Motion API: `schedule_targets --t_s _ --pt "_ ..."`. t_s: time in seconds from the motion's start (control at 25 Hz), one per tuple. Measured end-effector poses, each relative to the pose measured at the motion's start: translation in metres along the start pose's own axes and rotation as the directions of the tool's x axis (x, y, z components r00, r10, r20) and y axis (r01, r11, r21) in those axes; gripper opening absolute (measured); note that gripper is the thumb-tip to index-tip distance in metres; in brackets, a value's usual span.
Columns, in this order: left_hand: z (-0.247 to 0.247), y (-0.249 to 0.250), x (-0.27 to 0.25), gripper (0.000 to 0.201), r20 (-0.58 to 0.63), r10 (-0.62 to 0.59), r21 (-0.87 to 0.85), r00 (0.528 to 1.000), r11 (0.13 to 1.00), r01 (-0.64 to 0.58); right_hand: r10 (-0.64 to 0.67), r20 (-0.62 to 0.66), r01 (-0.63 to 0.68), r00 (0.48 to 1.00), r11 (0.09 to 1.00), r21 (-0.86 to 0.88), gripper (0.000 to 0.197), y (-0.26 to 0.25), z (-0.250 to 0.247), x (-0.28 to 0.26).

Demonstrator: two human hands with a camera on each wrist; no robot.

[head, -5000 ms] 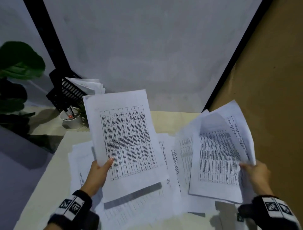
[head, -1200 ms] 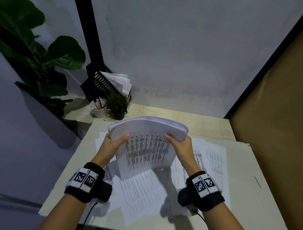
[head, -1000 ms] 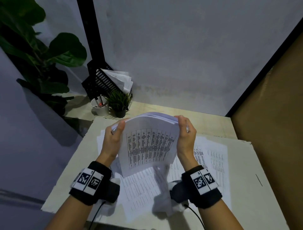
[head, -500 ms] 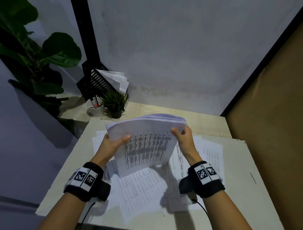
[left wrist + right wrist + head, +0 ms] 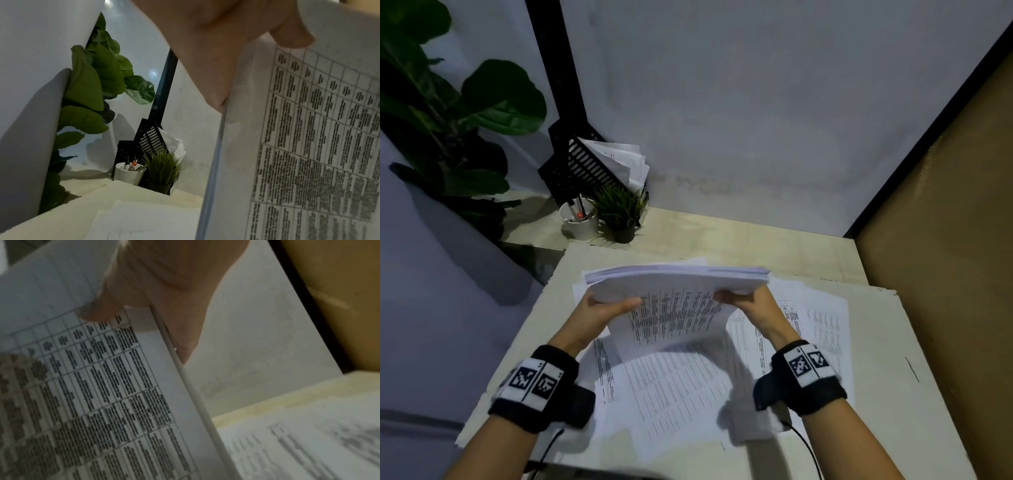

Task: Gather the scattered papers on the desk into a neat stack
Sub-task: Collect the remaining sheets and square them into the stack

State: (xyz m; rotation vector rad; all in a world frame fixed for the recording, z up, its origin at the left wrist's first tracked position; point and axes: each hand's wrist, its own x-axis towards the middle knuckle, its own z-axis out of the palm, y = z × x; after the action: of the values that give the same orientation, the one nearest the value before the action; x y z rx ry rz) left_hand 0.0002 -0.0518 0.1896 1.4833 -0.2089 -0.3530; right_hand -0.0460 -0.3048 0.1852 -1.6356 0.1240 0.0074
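Note:
A thick stack of printed papers (image 5: 674,301) stands on its lower edge above the desk (image 5: 914,404), its top edge curling over toward me. My left hand (image 5: 602,311) grips the stack's left side, thumb on the printed front. My right hand (image 5: 750,301) grips the right side the same way. The left wrist view shows my left hand (image 5: 226,40) with its thumb on the tabled stack (image 5: 308,146). In the right wrist view my right hand (image 5: 160,288) pinches the stack (image 5: 92,394). Several loose papers (image 5: 681,394) lie flat on the desk beneath.
At the back left corner stand a black file rack with papers (image 5: 589,168), a white pen cup (image 5: 578,222) and a small potted grass plant (image 5: 619,212). A large leafy plant (image 5: 448,120) rises at far left. A brown panel (image 5: 945,274) walls the right side.
The two separate sheaves held five seconds ago are now one stack in both hands. Over the last second the stack was lifted upright, then lowered again, with its top bending toward me.

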Motion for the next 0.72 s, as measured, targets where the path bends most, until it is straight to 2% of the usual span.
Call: schedule_targets --t_s 0.08,0.2,0.32,0.4,0.48,0.52,0.64,0.72 --pt "-0.001 0.001 0.001 0.081 -0.077 -0.030 0.023 0.997 0.999 0.032 -0.002 -0.037 0.002 0.999 1.000 0.016 0.041 -0.005 0.005 0.006" --pt "-0.011 0.011 -0.002 0.071 -0.166 0.016 0.028 0.986 1.000 -0.011 -0.072 -0.027 0.073 0.997 0.996 0.047 0.037 -0.022 0.005 0.009" --pt "-0.015 0.012 -0.012 0.053 -0.023 0.070 0.073 0.997 0.995 -0.069 -0.056 0.040 0.051 0.998 0.993 0.109 0.038 -0.015 0.002 0.007" --pt "-0.013 -0.002 -0.010 0.057 -0.058 -0.024 0.045 0.998 0.999 0.027 0.020 0.086 -0.025 0.996 0.998 0.064 0.042 -0.004 0.007 0.005" --pt "-0.011 -0.013 -0.006 0.038 -0.144 -0.139 0.006 0.980 0.990 0.142 0.068 0.094 -0.071 0.993 0.997 0.024 0.039 0.004 0.015 0.003" --pt "-0.011 -0.015 -0.004 0.033 -0.160 -0.154 0.014 0.975 0.987 0.158 0.069 0.079 -0.071 0.994 0.997 0.022 0.038 0.005 0.018 0.002" --pt "-0.014 -0.009 -0.004 0.050 -0.184 -0.087 0.028 0.979 0.995 0.094 0.013 0.023 -0.014 1.000 0.999 0.036 0.037 0.001 0.023 -0.002" --pt "-0.013 -0.009 -0.007 0.074 -0.173 -0.059 0.006 0.983 0.998 0.061 -0.012 -0.022 0.013 1.000 0.999 0.050 0.032 0.001 0.027 -0.005"
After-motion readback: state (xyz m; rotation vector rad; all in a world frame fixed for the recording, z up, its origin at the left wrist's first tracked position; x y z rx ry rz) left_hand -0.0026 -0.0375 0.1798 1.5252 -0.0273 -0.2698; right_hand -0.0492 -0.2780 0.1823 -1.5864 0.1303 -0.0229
